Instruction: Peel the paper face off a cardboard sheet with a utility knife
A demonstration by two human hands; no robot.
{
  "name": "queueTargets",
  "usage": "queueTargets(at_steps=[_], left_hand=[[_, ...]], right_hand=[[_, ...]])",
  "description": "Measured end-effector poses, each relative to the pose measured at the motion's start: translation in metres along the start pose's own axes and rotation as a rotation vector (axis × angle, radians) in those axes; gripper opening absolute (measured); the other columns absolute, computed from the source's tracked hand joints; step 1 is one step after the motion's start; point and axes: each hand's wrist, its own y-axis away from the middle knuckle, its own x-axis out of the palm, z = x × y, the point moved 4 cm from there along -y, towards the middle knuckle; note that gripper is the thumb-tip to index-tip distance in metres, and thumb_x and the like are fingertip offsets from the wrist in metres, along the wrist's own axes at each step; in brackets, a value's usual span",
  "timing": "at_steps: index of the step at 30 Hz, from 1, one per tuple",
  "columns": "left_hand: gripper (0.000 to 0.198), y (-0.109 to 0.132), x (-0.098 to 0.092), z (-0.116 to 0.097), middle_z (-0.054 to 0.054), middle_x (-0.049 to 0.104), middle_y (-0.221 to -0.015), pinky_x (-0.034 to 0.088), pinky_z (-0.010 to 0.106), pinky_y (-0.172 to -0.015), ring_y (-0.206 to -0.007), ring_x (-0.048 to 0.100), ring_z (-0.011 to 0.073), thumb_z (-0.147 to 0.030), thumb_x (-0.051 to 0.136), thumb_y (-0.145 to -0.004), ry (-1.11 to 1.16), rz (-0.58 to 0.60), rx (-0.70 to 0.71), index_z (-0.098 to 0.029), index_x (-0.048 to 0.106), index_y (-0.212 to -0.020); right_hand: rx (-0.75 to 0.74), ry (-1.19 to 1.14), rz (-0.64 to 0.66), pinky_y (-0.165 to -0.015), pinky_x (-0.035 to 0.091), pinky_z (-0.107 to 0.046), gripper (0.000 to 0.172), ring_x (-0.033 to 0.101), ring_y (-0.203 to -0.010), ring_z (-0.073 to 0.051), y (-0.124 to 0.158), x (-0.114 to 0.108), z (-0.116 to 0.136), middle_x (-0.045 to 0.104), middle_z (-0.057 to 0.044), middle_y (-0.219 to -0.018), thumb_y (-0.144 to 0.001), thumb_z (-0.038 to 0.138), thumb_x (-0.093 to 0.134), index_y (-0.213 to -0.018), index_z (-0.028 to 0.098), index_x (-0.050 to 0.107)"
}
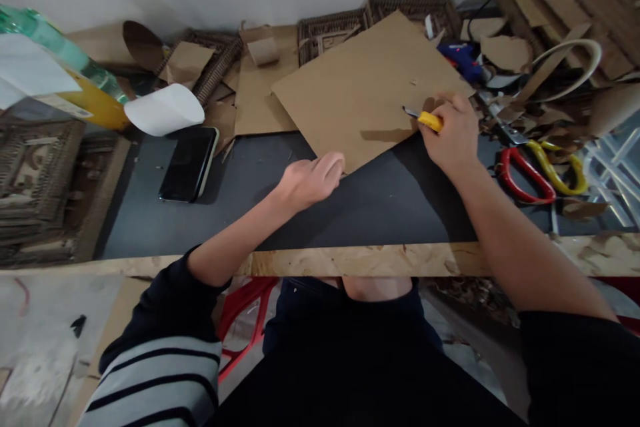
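Note:
A large flat sheet of brown cardboard (pixel 360 87) lies at an angle across the dark mat, with its near corner pointing toward me. My left hand (pixel 315 179) is closed on that near corner, thumb and fingers pinching its edge. In my right hand (pixel 454 133) is a yellow utility knife (pixel 430 121), its blade out and pointing left over the cardboard. The blade casts a shadow on the sheet; whether it touches is hard to tell. Part of the right hand's fingers reaches over the sheet's right edge.
Scissors with red and yellow handles (pixel 527 188) lie right of my right hand, near a blue glue gun (pixel 460 61) and cardboard scraps. A phone (pixel 187 163) and a white paper roll (pixel 165 110) sit left. Woven cardboard frames (pixel 37 173) are stacked at far left.

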Motion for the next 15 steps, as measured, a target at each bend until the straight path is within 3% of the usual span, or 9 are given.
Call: queueTargets(at_steps=[4,6,8,10,13,15], left_hand=[[0.031,-0.010,0.003,-0.001,0.013,0.085,-0.122,0.064,0.035,-0.088,-0.108,0.083,0.0245,-0.020,0.045,-0.113,0.243,0.091,0.016,-0.017,0.076,-0.109],[0.028,-0.009,0.010,0.011,0.016,0.079,-0.144,0.060,0.048,-0.115,-0.144,0.071,0.0332,-0.037,0.061,-0.112,0.406,0.184,0.096,-0.017,0.076,-0.124],[0.057,-0.005,0.018,0.026,0.020,0.068,-0.161,0.047,0.062,-0.131,-0.163,0.051,0.0394,-0.052,0.081,-0.100,0.492,0.250,0.149,-0.018,0.072,-0.144],[0.063,-0.001,0.025,0.038,0.020,0.064,-0.164,0.045,0.064,-0.134,-0.165,0.048,0.0372,-0.049,0.086,-0.096,0.526,0.257,0.163,-0.020,0.071,-0.150],[0.031,0.002,0.028,0.040,0.012,0.075,-0.151,0.054,0.058,-0.129,-0.156,0.061,0.0307,-0.037,0.077,-0.105,0.508,0.149,0.151,-0.024,0.082,-0.132],[0.021,0.004,0.025,0.034,0.007,0.083,-0.138,0.061,0.051,-0.123,-0.143,0.072,0.0278,-0.035,0.070,-0.109,0.459,0.075,0.157,-0.024,0.086,-0.118]], right_hand=[[0.010,0.021,-0.004,-0.115,0.049,-0.054,0.022,0.057,-0.140,-0.034,-0.002,0.001,-0.005,0.066,-0.020,-0.141,-0.091,0.024,0.072,-0.087,0.028,0.050],[0.000,0.020,-0.001,-0.114,0.050,-0.053,0.020,0.058,-0.142,-0.035,-0.002,0.002,-0.006,0.066,-0.020,-0.143,-0.091,0.022,0.071,-0.089,0.028,0.053],[-0.014,0.019,-0.007,-0.115,0.051,-0.054,0.018,0.059,-0.143,-0.035,-0.002,0.003,-0.007,0.065,-0.019,-0.147,-0.090,0.019,0.071,-0.090,0.028,0.055],[-0.034,0.021,-0.014,-0.117,0.051,-0.055,0.018,0.059,-0.143,-0.035,-0.002,0.003,-0.007,0.064,-0.017,-0.149,-0.090,0.018,0.071,-0.092,0.029,0.057],[-0.057,0.022,-0.017,-0.120,0.049,-0.059,0.014,0.059,-0.143,-0.037,-0.002,0.004,-0.006,0.066,-0.018,-0.145,-0.092,0.020,0.071,-0.095,0.030,0.062],[-0.080,0.013,-0.021,-0.121,0.047,-0.061,0.010,0.057,-0.144,-0.039,-0.002,0.004,-0.005,0.065,-0.018,-0.144,-0.094,0.022,0.070,-0.098,0.030,0.066]])
